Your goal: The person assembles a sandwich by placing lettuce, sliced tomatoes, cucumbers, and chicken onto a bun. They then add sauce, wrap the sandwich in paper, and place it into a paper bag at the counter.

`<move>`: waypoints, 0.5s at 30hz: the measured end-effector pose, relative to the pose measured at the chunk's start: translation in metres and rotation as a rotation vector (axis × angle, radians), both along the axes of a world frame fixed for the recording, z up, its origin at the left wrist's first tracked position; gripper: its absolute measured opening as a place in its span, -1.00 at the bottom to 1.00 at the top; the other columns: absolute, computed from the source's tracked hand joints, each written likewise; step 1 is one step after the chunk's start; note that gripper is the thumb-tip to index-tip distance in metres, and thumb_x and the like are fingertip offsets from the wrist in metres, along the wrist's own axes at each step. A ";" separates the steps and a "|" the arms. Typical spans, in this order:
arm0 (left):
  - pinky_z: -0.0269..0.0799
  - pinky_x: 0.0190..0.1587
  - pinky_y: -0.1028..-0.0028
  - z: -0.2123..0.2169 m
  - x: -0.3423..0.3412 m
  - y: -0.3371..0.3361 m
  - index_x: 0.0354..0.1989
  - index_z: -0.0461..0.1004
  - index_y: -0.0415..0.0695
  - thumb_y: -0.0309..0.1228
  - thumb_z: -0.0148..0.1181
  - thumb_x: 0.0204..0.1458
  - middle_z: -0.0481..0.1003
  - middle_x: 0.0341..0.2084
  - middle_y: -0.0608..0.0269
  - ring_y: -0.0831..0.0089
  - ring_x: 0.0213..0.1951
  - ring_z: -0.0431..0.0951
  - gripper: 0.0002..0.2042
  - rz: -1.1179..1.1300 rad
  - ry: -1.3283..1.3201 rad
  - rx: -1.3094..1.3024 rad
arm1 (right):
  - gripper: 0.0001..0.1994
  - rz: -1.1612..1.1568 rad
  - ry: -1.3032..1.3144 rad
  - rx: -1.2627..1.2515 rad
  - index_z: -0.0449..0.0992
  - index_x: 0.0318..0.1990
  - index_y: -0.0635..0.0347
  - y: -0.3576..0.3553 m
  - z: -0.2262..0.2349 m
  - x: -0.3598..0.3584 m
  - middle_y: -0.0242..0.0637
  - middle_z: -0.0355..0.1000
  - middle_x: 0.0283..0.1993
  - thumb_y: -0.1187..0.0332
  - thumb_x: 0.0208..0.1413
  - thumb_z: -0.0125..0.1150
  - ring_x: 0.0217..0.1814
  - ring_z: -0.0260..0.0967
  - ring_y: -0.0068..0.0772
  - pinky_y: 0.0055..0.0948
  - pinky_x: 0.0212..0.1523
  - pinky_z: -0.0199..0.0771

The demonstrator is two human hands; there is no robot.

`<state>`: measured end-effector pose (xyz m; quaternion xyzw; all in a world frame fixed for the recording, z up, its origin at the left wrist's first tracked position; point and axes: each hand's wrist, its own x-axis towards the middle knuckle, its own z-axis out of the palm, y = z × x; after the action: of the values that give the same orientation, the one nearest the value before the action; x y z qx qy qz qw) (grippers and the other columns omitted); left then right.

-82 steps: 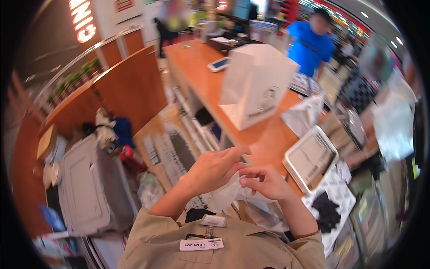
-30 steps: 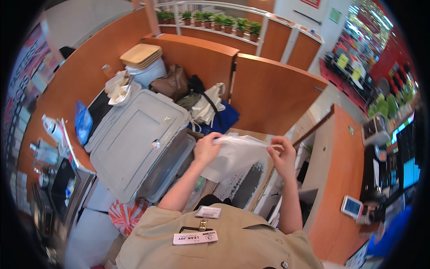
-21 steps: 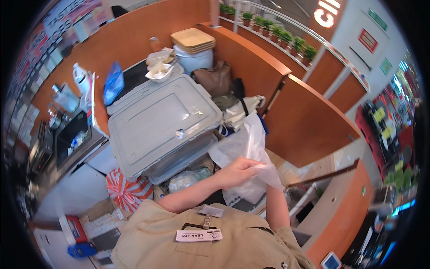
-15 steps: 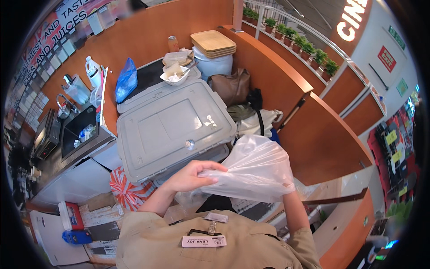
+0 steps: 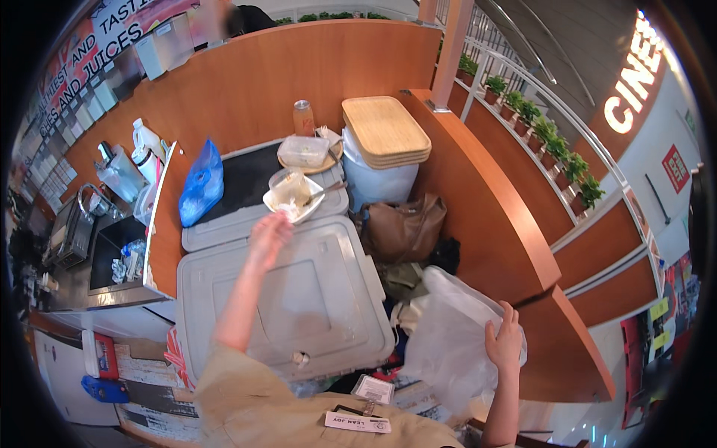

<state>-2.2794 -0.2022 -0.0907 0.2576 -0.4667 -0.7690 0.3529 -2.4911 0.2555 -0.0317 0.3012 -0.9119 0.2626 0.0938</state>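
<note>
My left hand (image 5: pixel 270 237) stretches forward over the grey lidded bin, its fingers blurred at the near edge of a white bowl (image 5: pixel 305 210). In the bowl are a clear plastic cup (image 5: pixel 290 187), food scraps and what looks like crumpled tissue; a utensil handle sticks out to the right. Whether the fingers grip anything is unclear. At the right, my right hand (image 5: pixel 505 336) holds up a translucent white plastic bag (image 5: pixel 452 340) by its side, fingers pointing upward. The bag hangs loosely, and its contents, if any, cannot be made out.
Under the bowl is the grey bin lid (image 5: pixel 276 299). Behind stand a round tray with a clear container (image 5: pixel 305 151), a can (image 5: pixel 303 118) and stacked wooden trays (image 5: pixel 386 131). A blue bag (image 5: pixel 202 187) lies left, a brown bag (image 5: pixel 403 228) right, beside an orange-brown partition (image 5: pixel 493 201).
My left hand has left the plastic bag and reached forward to the white bowl. My right hand has moved right with the bag, now upright. The view has shifted.
</note>
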 end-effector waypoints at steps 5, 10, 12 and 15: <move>0.34 -0.11 0.40 -0.029 -0.021 -0.174 -0.10 0.35 -0.17 -0.31 0.09 0.02 0.44 -0.30 0.20 0.42 -0.23 0.46 -0.70 0.341 -0.377 0.095 | -0.70 -0.116 -0.254 0.493 0.53 -0.49 0.27 -0.013 -0.097 -0.049 0.06 0.42 -0.43 0.17 -0.04 0.09 -0.39 0.40 0.06 -0.11 -0.35 0.40; 0.32 -0.04 0.31 -0.075 -0.053 -0.262 -0.03 0.28 -0.26 -0.25 0.11 0.00 0.44 -0.26 0.09 0.31 -0.20 0.45 -0.58 0.215 -0.592 0.077 | -0.79 -0.253 -0.427 0.361 0.53 -0.58 0.30 -0.025 -0.159 -0.052 0.07 0.43 -0.49 0.31 -0.34 0.18 -0.38 0.43 0.03 -0.19 -0.32 0.43; 0.35 -0.05 0.28 -0.096 -0.071 -0.280 -0.02 0.22 -0.35 -0.27 0.06 0.04 0.43 -0.25 -0.01 0.21 -0.19 0.46 -0.57 0.162 -0.562 0.163 | -0.77 -0.326 -0.406 0.256 0.52 -0.58 0.36 -0.026 -0.173 -0.056 0.08 0.43 -0.52 0.33 -0.39 0.25 -0.39 0.43 0.04 -0.23 -0.30 0.43; 0.45 -0.23 0.21 -0.121 -0.090 -0.299 -0.21 0.33 -0.36 -0.30 -0.02 0.10 0.47 -0.35 -0.05 0.18 -0.31 0.52 -0.70 -0.045 -0.474 0.344 | -0.71 -0.393 -0.505 0.267 0.54 -0.51 0.32 -0.017 -0.191 -0.061 0.10 0.44 -0.41 0.23 -0.34 0.23 -0.30 0.41 0.07 -0.18 -0.19 0.41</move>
<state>-2.3696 -0.5017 -0.2114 0.4757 -0.4044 -0.7629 0.1679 -2.5520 0.2381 -0.2232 0.0547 -0.9732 0.1843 -0.1260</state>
